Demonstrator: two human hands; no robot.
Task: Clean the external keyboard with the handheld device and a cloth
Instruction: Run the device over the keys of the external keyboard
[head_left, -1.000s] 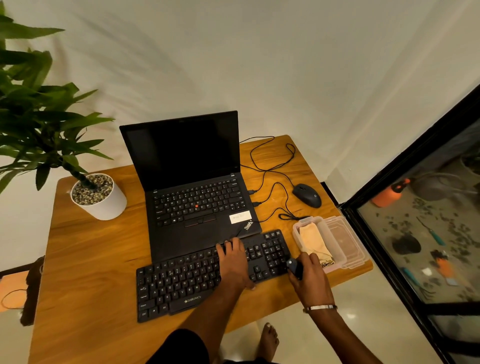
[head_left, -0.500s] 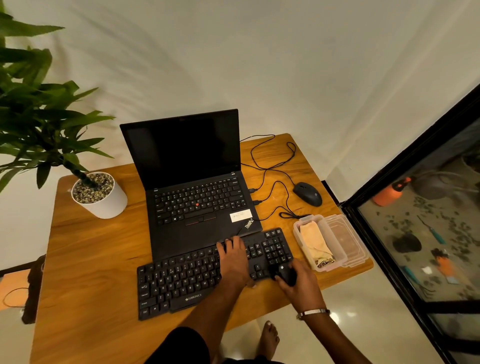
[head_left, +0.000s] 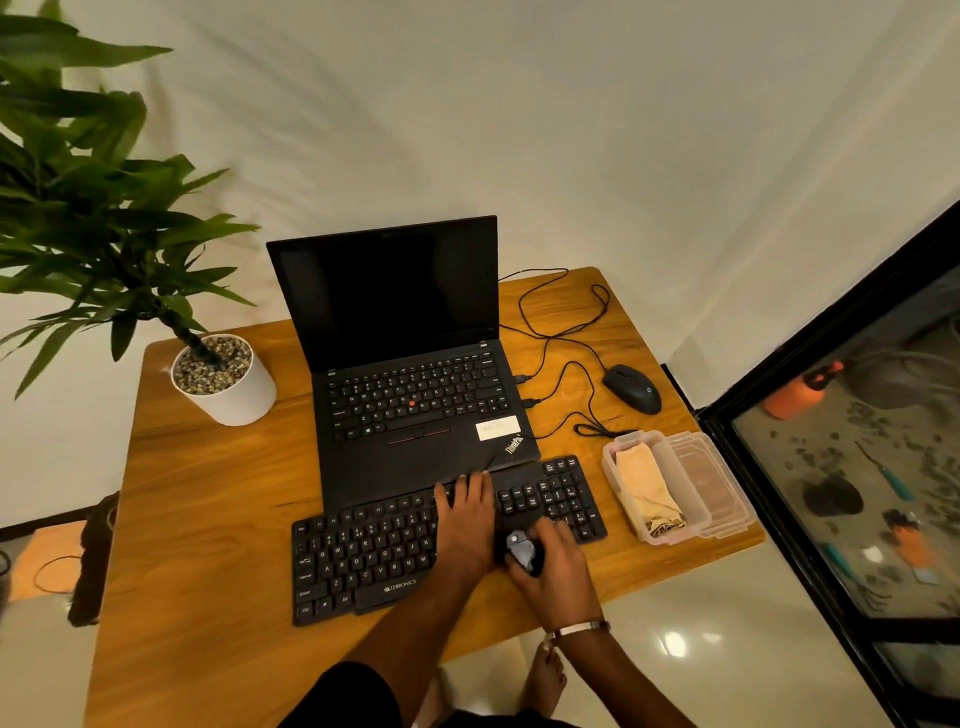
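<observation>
The black external keyboard (head_left: 363, 551) lies at an angle on the wooden table (head_left: 208, 509), in front of the laptop. My left hand (head_left: 465, 514) rests flat on its middle keys, fingers spread. My right hand (head_left: 558, 569) grips a small dark handheld device (head_left: 521, 552) and holds it against the keyboard's right part, near the front edge. A beige cloth (head_left: 644, 483) lies folded in a clear plastic box (head_left: 613, 467) to the right of the keyboard.
An open black laptop (head_left: 410, 364) stands behind the keyboard. A wired mouse (head_left: 631, 388) and loose cables (head_left: 566, 332) lie at the back right. The box's lid (head_left: 711, 483) sits beside it. A potted plant (head_left: 223, 379) stands at the back left. The table's right edge is close to a glass door.
My right hand has carried the device left from beside the keyboard's right end onto the keys next to my left hand. My left hand has stayed in place.
</observation>
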